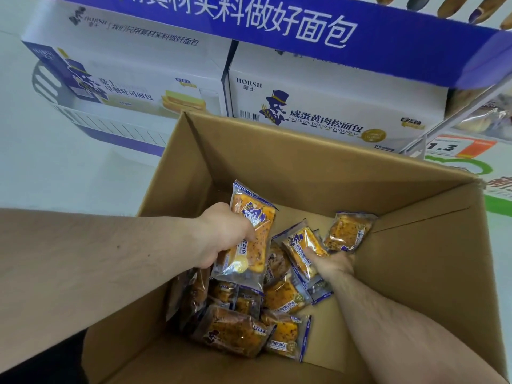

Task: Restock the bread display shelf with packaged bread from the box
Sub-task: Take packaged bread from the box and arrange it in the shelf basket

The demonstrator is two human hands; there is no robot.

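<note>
left hand [227,234] grips a bread packet [246,236], fingers wrapped round it, lifted above the pile. right hand [333,264] is down in the cardboard box [304,162], pinching a second packet [300,249] by its lower edge. more packets [249,325] lie jumbled on the box floor, one [349,231] off near the right wall. behind stand white bread cartons [318,106] under a blue banner [277,29].

Pale floor [55,167], open cardboard box [277,162], two white cartons [332,106] behind
</note>
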